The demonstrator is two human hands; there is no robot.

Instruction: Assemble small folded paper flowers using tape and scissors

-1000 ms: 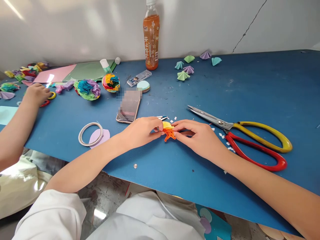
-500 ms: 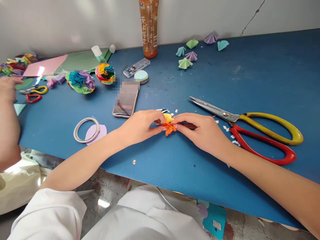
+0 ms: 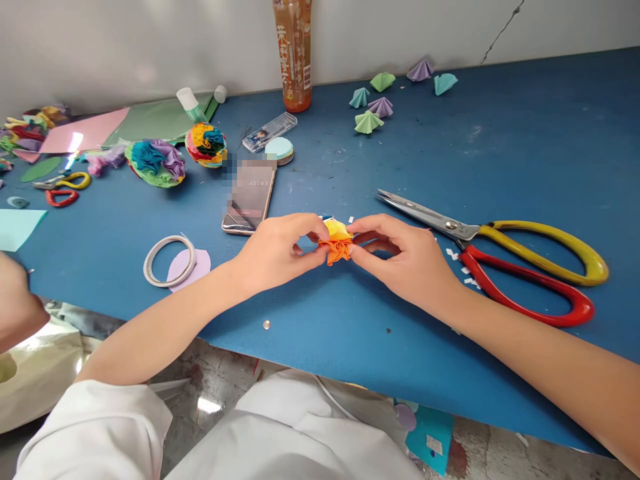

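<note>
Between both my hands is a small folded paper piece (image 3: 337,241), orange below and yellow on top, held just above the blue table (image 3: 525,153). My left hand (image 3: 280,250) pinches its left side with thumb and fingers closed. From the right, my right hand (image 3: 400,257) pinches the other side. Small white paper scraps (image 3: 457,257) lie beside my right hand.
Large scissors (image 3: 500,257) with yellow and red handles lie to the right. A phone (image 3: 250,197), a tape ring (image 3: 169,260), paper flower balls (image 3: 205,143), a drink bottle (image 3: 293,53) and folded paper fans (image 3: 369,122) sit further back. Another person's arm (image 3: 15,307) is at the left edge.
My hands have lifted the orange and yellow piece slightly and keep working its folds. The other person's hand at the left has drawn back from the small scissors toward the table edge.
</note>
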